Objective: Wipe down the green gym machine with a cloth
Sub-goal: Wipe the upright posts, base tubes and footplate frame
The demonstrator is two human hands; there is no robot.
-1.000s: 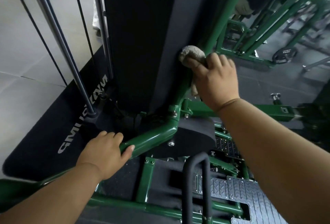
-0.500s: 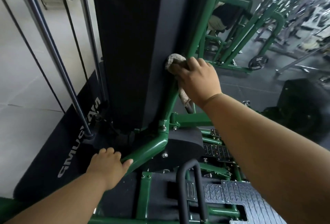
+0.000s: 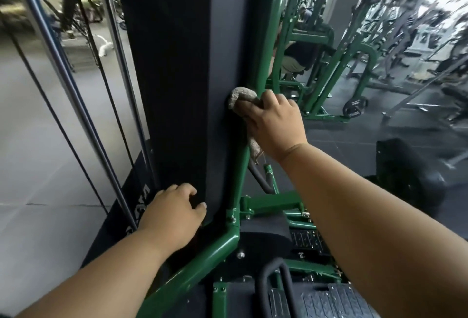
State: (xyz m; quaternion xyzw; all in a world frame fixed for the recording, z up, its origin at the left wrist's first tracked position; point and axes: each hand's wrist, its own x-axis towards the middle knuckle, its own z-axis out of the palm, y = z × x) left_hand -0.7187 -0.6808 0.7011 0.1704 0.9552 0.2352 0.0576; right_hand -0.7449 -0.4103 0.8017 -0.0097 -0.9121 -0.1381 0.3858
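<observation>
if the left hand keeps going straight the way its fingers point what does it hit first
Most likely the black upright panel: the left hand hangs just in front of its lower edge, fingers loosely curled toward it. Depth is unclear, so contact can't be ruled out.

Most of the cloth [image 3: 242, 96] under the right hand [image 3: 274, 125]; background machines [image 3: 405, 39] motion-blurred.

Grey tiled floor [image 3: 33, 140], background gym machines [image 3: 354, 64]
</observation>
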